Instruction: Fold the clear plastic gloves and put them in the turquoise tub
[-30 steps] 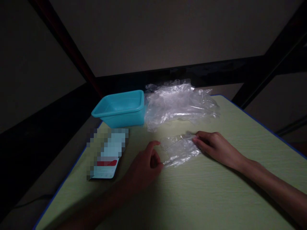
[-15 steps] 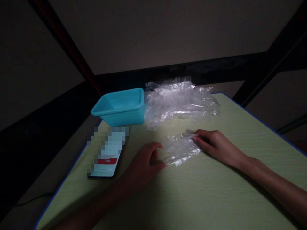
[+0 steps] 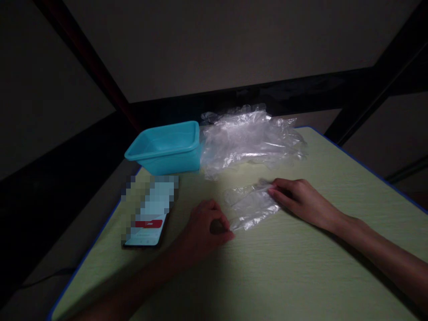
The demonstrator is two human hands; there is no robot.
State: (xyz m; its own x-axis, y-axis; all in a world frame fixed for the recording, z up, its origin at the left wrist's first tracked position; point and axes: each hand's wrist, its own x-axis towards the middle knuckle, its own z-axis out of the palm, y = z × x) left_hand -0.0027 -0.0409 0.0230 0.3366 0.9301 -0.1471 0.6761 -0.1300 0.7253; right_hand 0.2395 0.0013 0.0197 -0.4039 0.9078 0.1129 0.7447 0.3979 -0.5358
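A clear plastic disposable glove (image 3: 252,205) lies flattened and creased on the table in front of me. My left hand (image 3: 209,229) pinches its near left corner between thumb and forefinger. At the glove's right end, the thumb and fingers of my right hand (image 3: 299,198) are closed on the film. Just behind is a loose, shiny pile of similar clear plastic gloves (image 3: 247,142), spread out and crumpled together.
Left of the pile stands a light blue plastic basin (image 3: 174,162). A phone (image 3: 150,227) with a lit, partly blurred screen lies nearer, left of my left hand. The pale wood-grain table (image 3: 284,276) has a blue edge, with a wall behind it.
The thumb and forefinger of my left hand have come together on the glove's near left corner. My right hand stays at the right end.
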